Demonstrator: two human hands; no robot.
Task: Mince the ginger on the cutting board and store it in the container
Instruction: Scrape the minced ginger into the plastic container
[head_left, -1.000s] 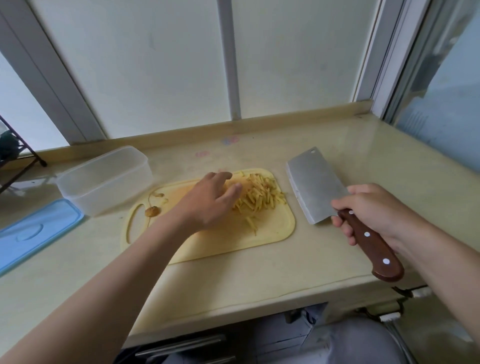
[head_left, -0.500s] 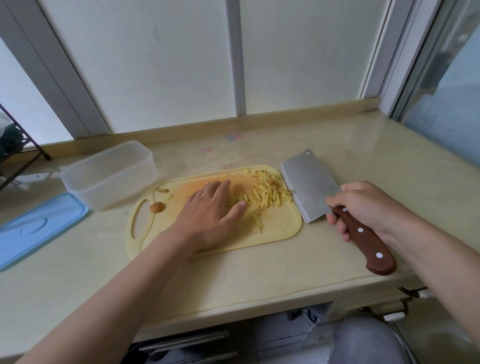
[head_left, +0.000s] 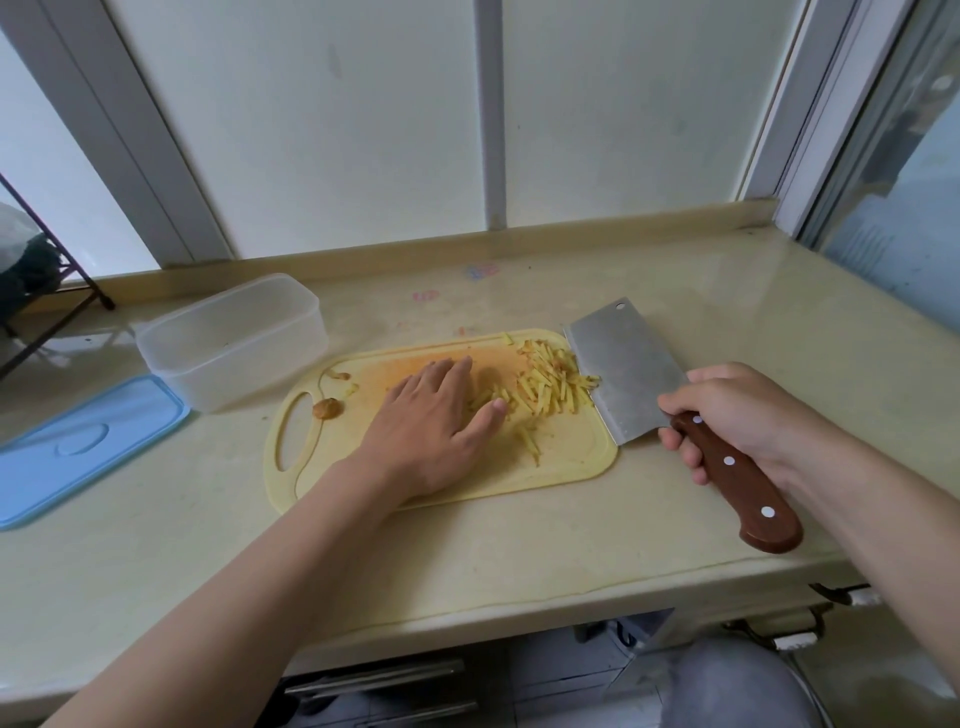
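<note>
Clenched round the cleaver (head_left: 623, 364) handle, the right grip (head_left: 727, 410) is bringing the blade in against the ginger strips (head_left: 545, 387) at mid-frame on the cutting board (head_left: 571, 467), while the left grip (head_left: 431, 431), released, is now lying flat beside them. Gathering for mincing is probably starting; the container (head_left: 234, 343) at left is waiting.

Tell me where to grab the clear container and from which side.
Grip the container at its short right end wall, nearest the cutting board, coming from the right with your thumb inside the rim. It stands upright and open, its blue lid lying flat beside it on the left, so the rim is free.
</note>
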